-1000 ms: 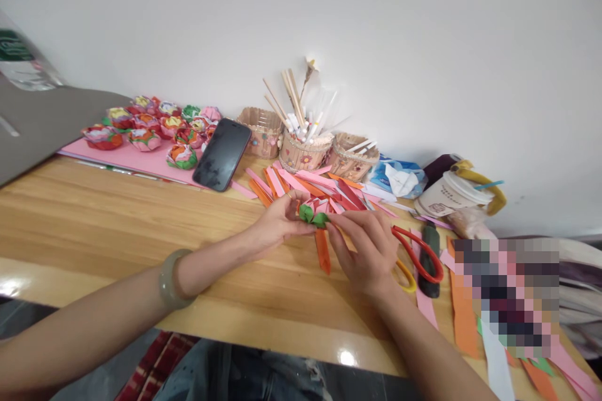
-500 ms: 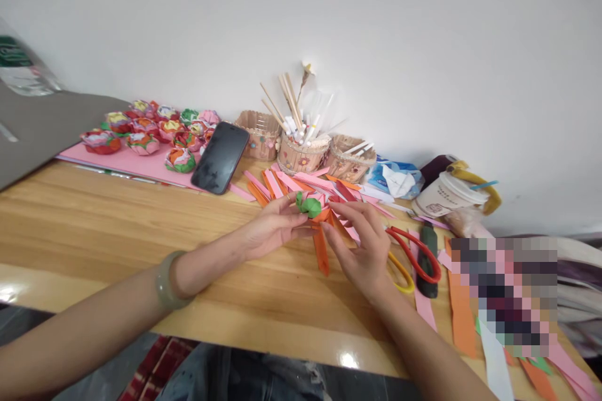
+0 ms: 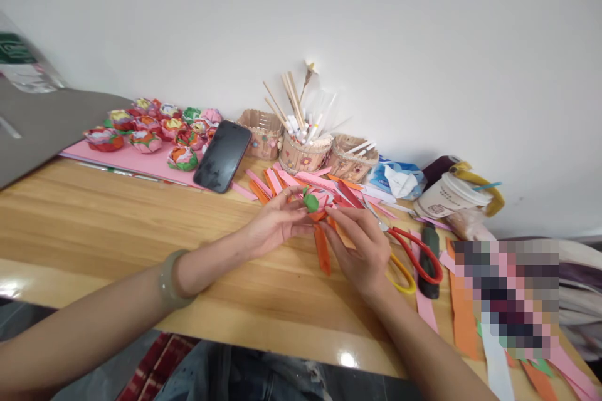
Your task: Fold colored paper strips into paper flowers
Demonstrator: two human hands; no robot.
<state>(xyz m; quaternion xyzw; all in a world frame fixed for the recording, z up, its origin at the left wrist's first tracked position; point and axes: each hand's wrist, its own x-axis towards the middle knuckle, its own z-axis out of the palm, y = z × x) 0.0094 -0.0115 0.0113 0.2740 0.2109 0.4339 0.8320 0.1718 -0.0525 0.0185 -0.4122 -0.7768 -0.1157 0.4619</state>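
Between my two hands is a small folded paper flower [image 3: 311, 202], with green, pink and orange paper in it. My left hand [image 3: 281, 220] pinches its left side, thumb and fingers closed on it. On its right side, the fingertips and thumb of my right hand [image 3: 358, 245] are closed on the orange and pink part. An orange paper strip [image 3: 322, 250] lies just below the flower on the table. Part of the flower is hidden by my fingers. Red- and yellow-handled scissors [image 3: 408, 252] rest right of my right hand.
Finished paper flowers [image 3: 145, 140] stand on pink sheets at the left, beside a phone [image 3: 222, 156]. Behind are craft baskets [image 3: 305, 154] with sticks, a tissue pack [image 3: 399, 179] and a paper cup [image 3: 451, 195]. Paper strips [image 3: 463, 313] lie at the right near a dark green tool [image 3: 429, 263].
The green part of the flower has turned and shows less now. My right fingers have closed in a little on its right side, and the view has shifted slightly.
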